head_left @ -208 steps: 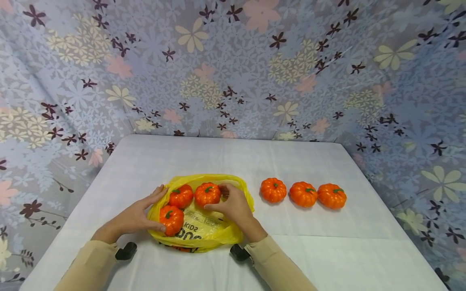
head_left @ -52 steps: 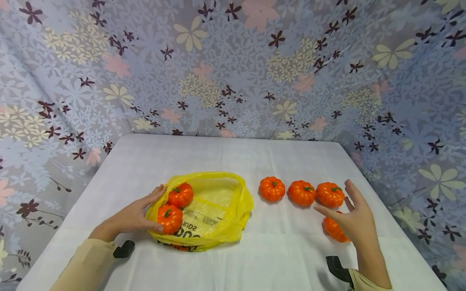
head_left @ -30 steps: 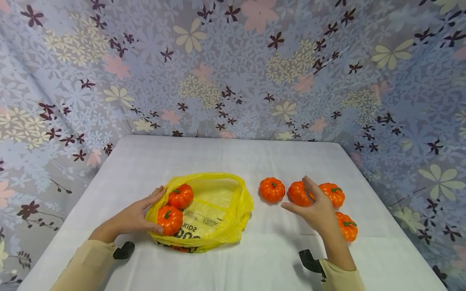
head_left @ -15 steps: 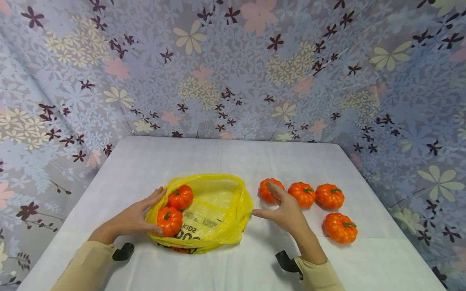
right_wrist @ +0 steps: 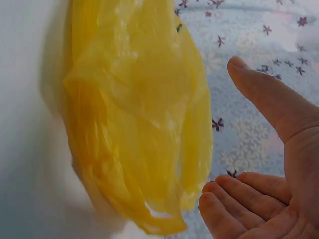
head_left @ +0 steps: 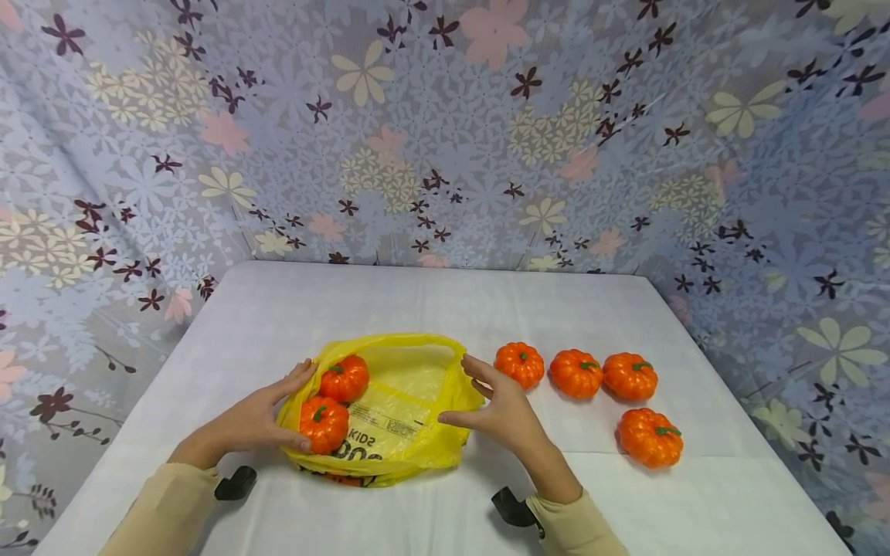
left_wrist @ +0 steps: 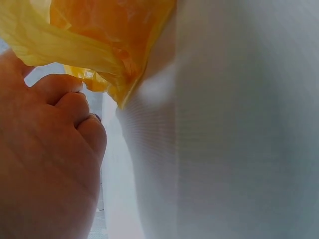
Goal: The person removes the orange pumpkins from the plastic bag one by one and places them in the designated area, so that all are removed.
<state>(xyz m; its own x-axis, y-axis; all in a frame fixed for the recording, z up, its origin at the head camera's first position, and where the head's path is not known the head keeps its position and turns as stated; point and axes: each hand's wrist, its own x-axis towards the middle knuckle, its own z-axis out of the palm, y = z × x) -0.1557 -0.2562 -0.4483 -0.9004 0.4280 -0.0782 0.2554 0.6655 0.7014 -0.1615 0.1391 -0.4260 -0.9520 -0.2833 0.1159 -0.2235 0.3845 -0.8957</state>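
Note:
A yellow plastic bag (head_left: pixel 445 432) lies with its mouth spread, two small orange pumpkins inside: one at the back left (head_left: pixel 345 378), one at the front left (head_left: pixel 324 425). My left hand (head_left: pixel 250 417) holds the bag's left side, its thumb near the front pumpkin. In the left wrist view the fingers (left_wrist: pixel 75 107) curl beside the yellow plastic. At the bag's right rim is my right hand (head_left: pixel 504 409), thumb and fingers spread and holding nothing. The right wrist view shows this hand (right_wrist: pixel 269 199) beside the bag's yellow wall (right_wrist: pixel 134 109), with a gap between them.
Three orange pumpkins stand in a row right of the bag: a left one (head_left: pixel 519 365), a middle one (head_left: pixel 575 374) and a right one (head_left: pixel 630 377). Another pumpkin (head_left: pixel 650 438) sits in front of the row. A flowered cloth (head_left: pixel 445 154) hangs behind the white table (head_left: pixel 417 297).
A pumpkin left the bag and now sits in front of the row at right. My right hand let it go and moved left to the bag's rim. The left hand stayed at the bag.

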